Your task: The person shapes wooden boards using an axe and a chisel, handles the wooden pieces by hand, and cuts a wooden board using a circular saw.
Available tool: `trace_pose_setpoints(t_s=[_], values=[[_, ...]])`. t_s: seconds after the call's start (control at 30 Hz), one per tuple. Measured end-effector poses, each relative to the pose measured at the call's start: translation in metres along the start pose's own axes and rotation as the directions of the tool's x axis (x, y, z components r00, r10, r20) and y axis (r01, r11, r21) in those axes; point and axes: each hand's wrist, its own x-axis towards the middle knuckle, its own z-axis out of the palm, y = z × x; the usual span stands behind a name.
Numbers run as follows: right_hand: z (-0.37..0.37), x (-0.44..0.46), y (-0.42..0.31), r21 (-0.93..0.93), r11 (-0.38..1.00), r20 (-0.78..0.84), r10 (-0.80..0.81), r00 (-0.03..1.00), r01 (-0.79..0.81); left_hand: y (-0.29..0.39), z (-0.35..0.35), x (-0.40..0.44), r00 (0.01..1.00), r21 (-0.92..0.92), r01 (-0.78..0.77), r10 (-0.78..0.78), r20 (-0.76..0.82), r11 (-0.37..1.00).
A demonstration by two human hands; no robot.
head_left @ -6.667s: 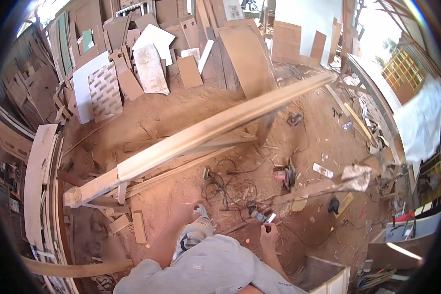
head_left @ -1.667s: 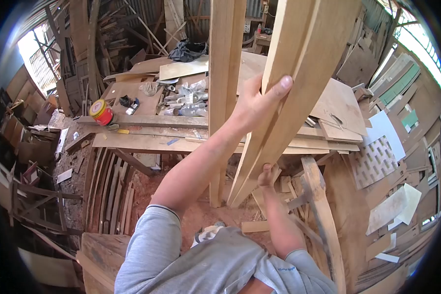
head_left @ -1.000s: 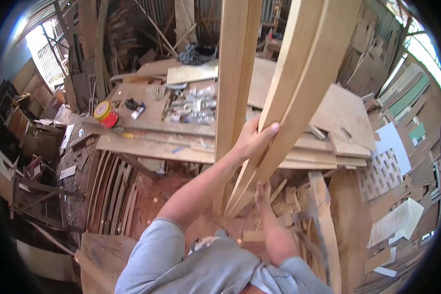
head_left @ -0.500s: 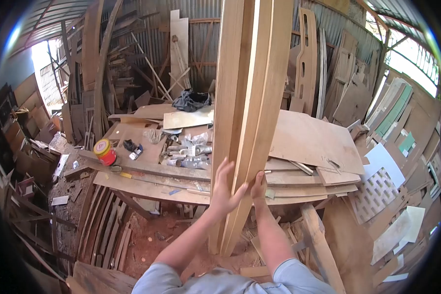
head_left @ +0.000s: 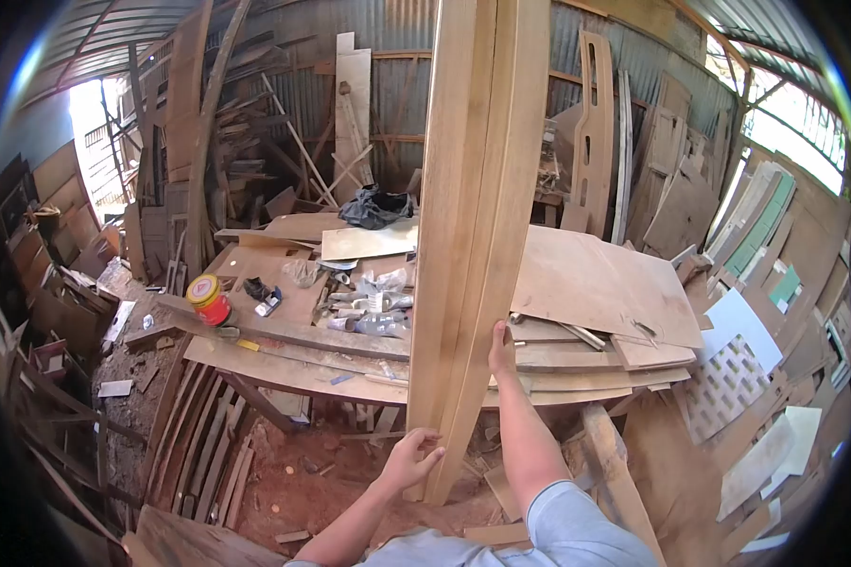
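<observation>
Evidently upright, two long pale-brown wooden beams with lengthwise grooves (head_left: 468,236) are standing side by side down the centre of the frame, tops running out of the upper edge. Their lower ends are reaching the reddish-brown floor (head_left: 326,496) near the bottom centre, so the floor is probably carrying most of the weight.

Right hand (head_left: 501,350), right of centre: lying against the beams' right edge, thumb pointing up. Its fingers are mostly hidden; cannot tell whether they are closing round the wood. At that height it is likely checking any lean to the right.

Left hand (head_left: 412,459), bottom centre: fingers loosely curling, thumb apart, nothing between them. It is showing in front of the beams' lower part; touching or just short, cannot tell.

Behind, a long wooden surface (head_left: 255,364) is spanning the middle. A red plastic tub with a yellow lid (head_left: 208,300) is sitting left on it, a broad brown plywood sheet (head_left: 605,283) lying right, presumably flat for stability.
</observation>
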Motion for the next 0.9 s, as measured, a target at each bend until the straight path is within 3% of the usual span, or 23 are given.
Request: trace_pose_setpoints(t_s=[0.17, 0.3, 0.33, 0.43, 0.5, 0.57, 0.67, 0.7, 0.77, 0.9], values=[[-0.004, 0.000, 0.012, -0.037, 0.997, 0.046, -0.065, 0.997, 0.067, 0.008, 0.007, -0.010, 0.998, 0.045, 0.052, -0.054, 0.023, 0.998], [-0.014, -0.025, 0.008, -0.232, 0.972, 0.098, 0.006, 0.995, 0.017, -0.007, 0.027, -0.023, 0.997, -0.017, 0.073, -0.074, -0.022, 0.997], [-0.021, -0.032, 0.007, -0.301, 0.952, 0.143, 0.101, 0.985, -0.054, -0.007, 0.031, -0.027, 0.996, -0.025, 0.085, -0.085, -0.028, 0.996], [-0.035, -0.084, -0.004, -0.181, 0.983, 0.154, -0.017, 0.988, 0.045, 0.006, 0.044, -0.041, 0.990, -0.004, 0.140, -0.140, -0.019, 0.990], [-0.054, -0.113, 0.024, -0.197, 0.979, 0.272, 0.013, 0.962, 0.043, 0.013, 0.056, -0.053, 0.989, -0.033, 0.135, -0.136, -0.051, 0.990], [-0.081, -0.160, 0.040, -0.189, 0.980, 0.470, 0.149, 0.870, -0.066, 0.017, 0.069, -0.079, 0.988, -0.004, 0.131, -0.131, -0.080, 0.991], [-0.128, -0.244, 0.071, -0.238, 0.917, 0.676, 0.394, 0.623, -0.321, 0.020, 0.094, -0.126, 0.981, 0.153, 0.157, -0.135, -0.141, 0.976], [-0.148, -0.274, 0.094, -0.272, 0.905, 0.731, 0.415, 0.542, -0.326, 0.023, 0.107, -0.149, 0.974, 0.224, 0.182, -0.144, -0.175, 0.957], [-0.187, -0.336, 0.128, -0.373, 0.880, 0.802, 0.465, 0.375, -0.295, 0.042, 0.135, -0.204, 0.934, 0.136, 0.255, -0.208, -0.289, 0.957], [-0.253, -0.441, 0.145, -0.551, 0.814, 0.822, 0.567, 0.045, -0.185, 0.101, 0.210, -0.348, 0.704, -0.032, 0.573, -0.512, -0.492, 0.819]])
